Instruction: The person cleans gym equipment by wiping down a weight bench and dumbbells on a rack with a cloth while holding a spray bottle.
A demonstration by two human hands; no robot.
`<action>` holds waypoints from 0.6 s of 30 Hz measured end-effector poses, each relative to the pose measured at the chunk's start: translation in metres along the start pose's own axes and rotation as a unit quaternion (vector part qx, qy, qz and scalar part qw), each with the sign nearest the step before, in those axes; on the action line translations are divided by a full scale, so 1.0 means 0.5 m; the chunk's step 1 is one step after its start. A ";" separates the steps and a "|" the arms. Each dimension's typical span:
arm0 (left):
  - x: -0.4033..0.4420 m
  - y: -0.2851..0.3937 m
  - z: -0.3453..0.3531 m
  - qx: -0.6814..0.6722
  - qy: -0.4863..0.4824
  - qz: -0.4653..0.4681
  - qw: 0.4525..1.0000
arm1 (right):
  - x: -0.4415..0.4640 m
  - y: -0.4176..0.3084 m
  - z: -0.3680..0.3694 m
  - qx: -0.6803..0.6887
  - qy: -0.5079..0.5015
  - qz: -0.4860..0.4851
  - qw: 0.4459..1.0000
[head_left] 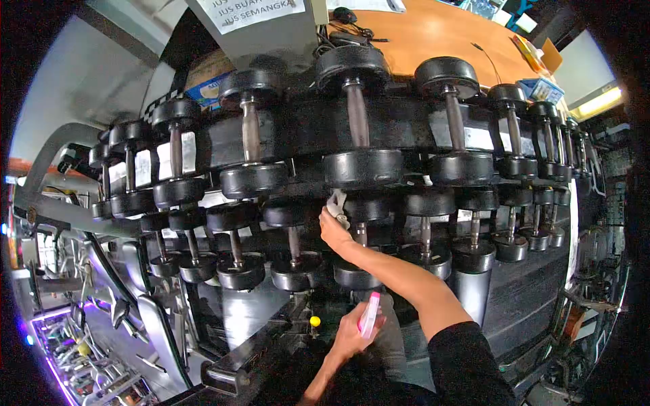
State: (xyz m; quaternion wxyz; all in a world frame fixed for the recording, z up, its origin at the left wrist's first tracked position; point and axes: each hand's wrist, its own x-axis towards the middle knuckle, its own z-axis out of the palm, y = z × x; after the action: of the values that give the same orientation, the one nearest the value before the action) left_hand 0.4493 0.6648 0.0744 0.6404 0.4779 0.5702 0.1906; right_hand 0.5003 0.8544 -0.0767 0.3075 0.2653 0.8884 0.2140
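Note:
My right hand (335,231) reaches up to the dumbbell rack, its fingers closed on a light grey cloth (338,201). That hand is beside a lower-row dumbbell (369,206), just under the near head of a large upper-row dumbbell (362,167). Whether the cloth touches either one I cannot tell. Lower down, near my body, my left hand (353,333) is wrapped round a spray bottle (369,317) with a pink and white head. Its pink tip points up towards the rack. Most of the bottle's body is hidden or dim.
Several black dumbbells with metal handles fill two tiers of the rack (305,128). Behind it stands an orange-brown desk (433,37) with cables. A printed sign (250,13) is at the top. Gym machines (162,331) stand at the left, and a yellow ball (315,321) shows below the rack.

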 end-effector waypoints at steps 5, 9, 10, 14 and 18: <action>0.002 -0.027 -0.009 0.015 0.064 0.117 0.991 | -0.069 0.049 0.051 0.306 0.230 0.135 0.914; -0.001 -0.006 -0.010 -0.024 0.064 0.090 0.994 | -0.184 0.050 0.125 0.390 0.255 0.328 0.821; 0.000 -0.003 -0.009 -0.014 0.059 0.081 0.995 | -0.208 0.057 0.140 0.419 0.312 0.377 0.765; 0.003 -0.013 0.003 -0.029 0.050 0.111 0.992 | -0.229 0.064 0.195 0.612 0.201 0.493 0.584; 0.003 -0.034 0.010 -0.021 0.042 0.101 0.994 | -0.184 0.161 0.209 0.548 0.154 0.441 0.694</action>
State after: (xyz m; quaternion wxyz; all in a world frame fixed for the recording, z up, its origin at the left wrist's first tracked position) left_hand 0.4490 0.6559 0.0589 0.6036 0.5108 0.5413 0.2860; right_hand 0.6583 0.8833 -0.0685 -0.1634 0.7111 0.6644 -0.1619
